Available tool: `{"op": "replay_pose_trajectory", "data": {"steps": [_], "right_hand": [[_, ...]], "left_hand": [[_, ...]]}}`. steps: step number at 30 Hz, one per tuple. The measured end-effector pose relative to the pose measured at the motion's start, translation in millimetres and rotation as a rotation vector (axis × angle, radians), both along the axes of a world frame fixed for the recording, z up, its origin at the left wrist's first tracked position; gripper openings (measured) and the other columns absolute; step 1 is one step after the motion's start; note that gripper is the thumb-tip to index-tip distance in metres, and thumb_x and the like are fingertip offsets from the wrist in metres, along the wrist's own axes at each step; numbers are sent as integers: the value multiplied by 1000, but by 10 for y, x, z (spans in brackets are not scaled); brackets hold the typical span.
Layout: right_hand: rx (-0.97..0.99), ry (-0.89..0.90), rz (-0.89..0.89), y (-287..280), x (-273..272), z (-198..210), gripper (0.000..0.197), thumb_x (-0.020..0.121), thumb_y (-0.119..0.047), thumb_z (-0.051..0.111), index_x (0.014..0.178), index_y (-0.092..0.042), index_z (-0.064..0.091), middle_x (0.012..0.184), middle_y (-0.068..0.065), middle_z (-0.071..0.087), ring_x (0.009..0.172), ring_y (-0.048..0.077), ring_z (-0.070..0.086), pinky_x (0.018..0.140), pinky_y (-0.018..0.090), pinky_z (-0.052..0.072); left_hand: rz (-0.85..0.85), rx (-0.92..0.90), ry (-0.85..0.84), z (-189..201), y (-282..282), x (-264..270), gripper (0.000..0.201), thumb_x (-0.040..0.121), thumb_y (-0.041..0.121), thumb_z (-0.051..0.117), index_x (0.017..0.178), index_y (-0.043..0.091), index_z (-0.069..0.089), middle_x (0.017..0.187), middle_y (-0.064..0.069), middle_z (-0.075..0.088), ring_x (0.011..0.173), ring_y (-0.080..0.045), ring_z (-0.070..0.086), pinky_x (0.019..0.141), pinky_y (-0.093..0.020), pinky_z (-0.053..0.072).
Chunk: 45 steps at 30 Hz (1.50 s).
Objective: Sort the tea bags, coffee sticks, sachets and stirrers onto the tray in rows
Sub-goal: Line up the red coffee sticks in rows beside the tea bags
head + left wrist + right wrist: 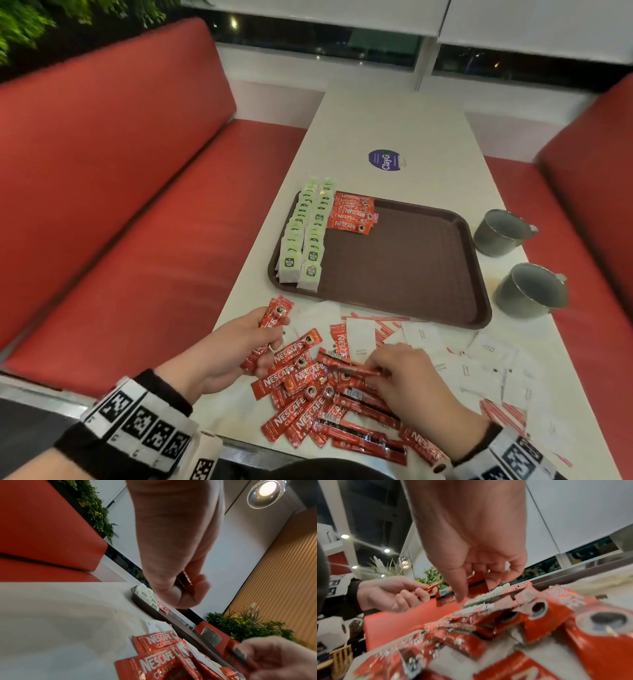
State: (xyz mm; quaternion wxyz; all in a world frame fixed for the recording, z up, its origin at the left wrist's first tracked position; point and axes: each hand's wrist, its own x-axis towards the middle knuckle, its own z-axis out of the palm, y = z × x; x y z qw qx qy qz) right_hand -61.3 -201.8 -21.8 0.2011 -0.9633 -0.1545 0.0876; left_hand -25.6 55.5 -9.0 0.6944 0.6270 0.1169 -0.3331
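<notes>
A brown tray (404, 267) lies on the white table (394, 126). Two rows of green tea bags (305, 233) line its left side, with several red coffee sticks (352, 214) beside them at the far end. My left hand (236, 342) grips a small bundle of coffee sticks (272, 318) near the table's left edge. My right hand (394, 373) pinches one coffee stick (349, 368) from the loose red pile (308, 401). White sugar sachets (479, 363) and red-striped stirrers (503, 414) lie scattered to the right.
Two grey metal mugs (501, 231) (531, 291) stand right of the tray. A purple round sticker (384, 161) marks the table's far half. Red bench seats (102, 171) flank both sides. The tray's centre and right part are bare.
</notes>
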Motion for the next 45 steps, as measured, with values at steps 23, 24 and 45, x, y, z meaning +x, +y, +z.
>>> {"op": "replay_pose_trajectory", "data": {"steps": [23,24,45], "right_hand": [[-165,-44,21,83,112,-29,42,88,-54,50,124,-32,56,118,-14,54,114,10,42,102,35,34],[-218,14,12,90,101,-65,44,88,-57,49,124,-33,55,121,-14,53,117,11,40,103,34,31],[174,-938,180,66,214,142,17,79,-9,68,80,-19,55,94,-9,53,85,16,49,75,33,33]], "left_hand": [[-236,-74,4,103,-186,259,16,92,3,55,105,8,48,66,-5,56,54,-13,52,53,-23,46],[-219,-44,4,81,-138,257,14,92,5,56,103,8,48,65,-3,54,53,-12,48,51,-22,43],[-366,-62,-27,287,-277,269,13,89,15,60,90,9,50,57,2,53,43,-5,36,43,-16,32]]}}
